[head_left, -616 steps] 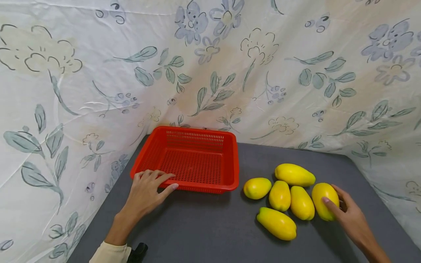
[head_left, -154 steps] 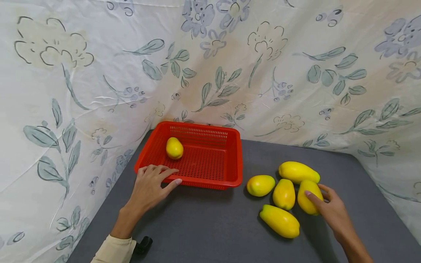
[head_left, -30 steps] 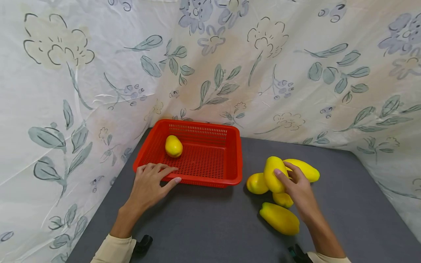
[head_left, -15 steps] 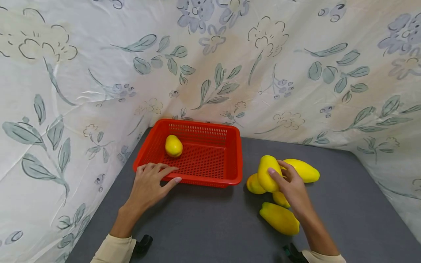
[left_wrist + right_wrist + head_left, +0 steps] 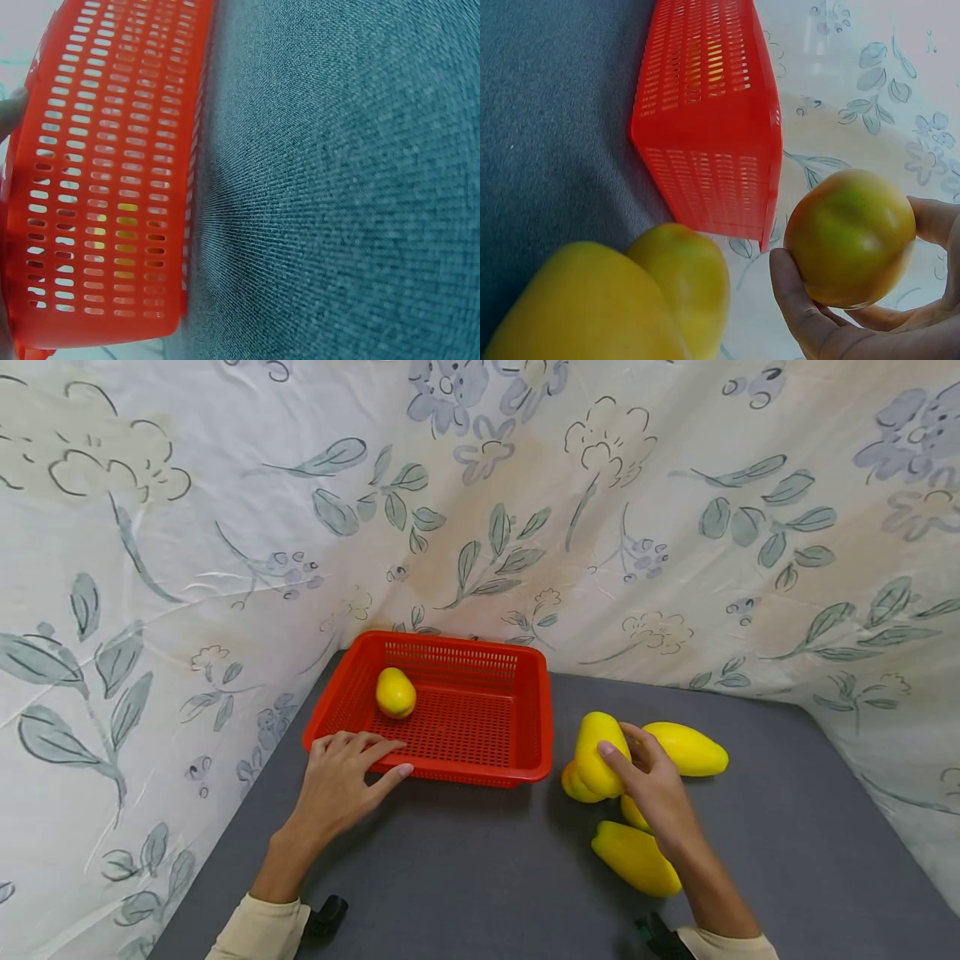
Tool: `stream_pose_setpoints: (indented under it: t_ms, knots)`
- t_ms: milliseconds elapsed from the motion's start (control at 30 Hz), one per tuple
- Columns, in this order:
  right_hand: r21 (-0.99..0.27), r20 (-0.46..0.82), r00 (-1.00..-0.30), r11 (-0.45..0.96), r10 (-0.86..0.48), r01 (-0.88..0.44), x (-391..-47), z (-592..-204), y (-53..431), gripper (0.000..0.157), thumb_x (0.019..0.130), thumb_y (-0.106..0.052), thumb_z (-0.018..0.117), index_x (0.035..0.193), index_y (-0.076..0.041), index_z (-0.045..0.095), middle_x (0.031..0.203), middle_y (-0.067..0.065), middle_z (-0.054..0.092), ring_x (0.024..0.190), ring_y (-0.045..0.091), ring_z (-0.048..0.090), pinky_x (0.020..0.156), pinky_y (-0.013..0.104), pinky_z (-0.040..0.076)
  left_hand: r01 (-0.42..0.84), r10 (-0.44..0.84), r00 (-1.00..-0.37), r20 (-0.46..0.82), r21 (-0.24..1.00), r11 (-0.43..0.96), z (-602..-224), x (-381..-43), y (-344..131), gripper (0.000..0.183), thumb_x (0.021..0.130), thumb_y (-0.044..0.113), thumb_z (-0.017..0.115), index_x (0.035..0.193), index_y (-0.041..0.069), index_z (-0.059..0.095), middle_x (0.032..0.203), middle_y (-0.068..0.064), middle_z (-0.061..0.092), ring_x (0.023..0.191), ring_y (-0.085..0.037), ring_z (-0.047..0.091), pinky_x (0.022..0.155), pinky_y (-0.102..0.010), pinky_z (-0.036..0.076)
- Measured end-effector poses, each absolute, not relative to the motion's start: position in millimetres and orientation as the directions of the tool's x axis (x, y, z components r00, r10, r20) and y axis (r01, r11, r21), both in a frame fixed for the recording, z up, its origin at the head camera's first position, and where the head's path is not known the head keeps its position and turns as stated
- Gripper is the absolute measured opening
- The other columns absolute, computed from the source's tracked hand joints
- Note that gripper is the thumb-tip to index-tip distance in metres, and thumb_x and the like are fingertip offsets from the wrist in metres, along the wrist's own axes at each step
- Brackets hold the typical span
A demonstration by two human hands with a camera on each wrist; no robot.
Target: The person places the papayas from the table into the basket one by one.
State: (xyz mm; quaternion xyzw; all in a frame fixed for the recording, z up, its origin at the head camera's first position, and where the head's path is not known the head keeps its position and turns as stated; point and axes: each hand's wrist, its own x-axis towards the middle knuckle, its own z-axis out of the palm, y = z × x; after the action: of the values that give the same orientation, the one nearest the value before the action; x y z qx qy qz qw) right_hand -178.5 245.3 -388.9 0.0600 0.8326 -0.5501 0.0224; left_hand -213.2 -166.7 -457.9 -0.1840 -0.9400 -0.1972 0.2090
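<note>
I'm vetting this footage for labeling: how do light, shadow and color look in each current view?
Head view: fairly even light, soft shadow on the table along the near side of the red basket; left wrist: teal cast on the table, upper left corner washed out; right wrist: soft highlights on the held yellow fruit.

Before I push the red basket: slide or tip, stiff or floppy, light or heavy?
The red basket would probably slide before tipping: broad base, low walls. Likely light for its size, given the perforated sides and floor, with just one yellow fruit inside. Probably fairly stiff: its rim shows no visible sag beside the left hand.
</note>
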Motion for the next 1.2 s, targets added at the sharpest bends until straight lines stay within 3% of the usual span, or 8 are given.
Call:
stream_pose_setpoints:
  t_ms: [267,367,700,1000,1200]
  knots:
    - [-0.919,-0.073,-0.996,0.383,0.058,0.09,-184,-388,238,0.082,0.103,-0.058,0.062,0.166,-0.016,0.03,0.163,0.015,0.042,0.141,0.033,0.049,0.106,0.033,0.047,0.427,0.262,-0.846,0.464,0.296,0.855,-458,-213,-166,0.044,0.094,0.053,0.073,0.128,0.025,0.078,0.119,-0.007,0.072,0.111,-0.033,0.059,0.1,-0.06,0.036]
    - [-0.919,-0.071,-0.996,0.384,0.054,0.087,-185,-388,236,0.082,0.103,-0.058,0.062,0.166,-0.016,0.031,0.162,0.015,0.042,0.139,0.033,0.05,0.107,0.038,0.046,0.427,0.261,-0.845,0.467,0.295,0.855,-458,-213,-166,0.044,0.094,0.052,0.073,0.128,0.025,0.078,0.119,-0.007,0.072,0.111,-0.034,0.059,0.101,-0.06,0.036]
    - [-0.927,-0.068,-0.997,0.366,0.032,0.075,-188,-387,228,0.082,0.103,-0.057,0.063,0.166,-0.017,0.031,0.163,0.012,0.042,0.144,0.03,0.047,0.097,0.021,0.048,0.424,0.257,-0.844,0.47,0.293,0.857,-459,-213,-165,0.044,0.094,0.052,0.073,0.128,0.025,0.078,0.119,-0.008,0.072,0.111,-0.034,0.059,0.1,-0.06,0.037]
    - [-0.937,-0.059,-0.998,0.344,0.011,0.059,-192,-385,220,0.079,0.104,-0.053,0.063,0.166,-0.017,0.03,0.167,0.013,0.038,0.142,0.031,0.048,0.1,0.027,0.05,0.425,0.256,-0.841,0.476,0.289,0.858,-460,-213,-164,0.044,0.094,0.052,0.074,0.128,0.025,0.078,0.118,-0.007,0.072,0.111,-0.033,0.059,0.1,-0.06,0.037]
    - [-0.945,-0.054,-0.999,0.324,-0.002,0.05,-194,-386,218,0.078,0.104,-0.052,0.063,0.166,-0.017,0.031,0.166,0.012,0.04,0.141,0.031,0.05,0.097,0.024,0.051,0.425,0.257,-0.842,0.475,0.289,0.858,-460,-213,-163,0.044,0.094,0.052,0.074,0.127,0.025,0.078,0.119,-0.007,0.072,0.111,-0.033,0.06,0.1,-0.059,0.037]
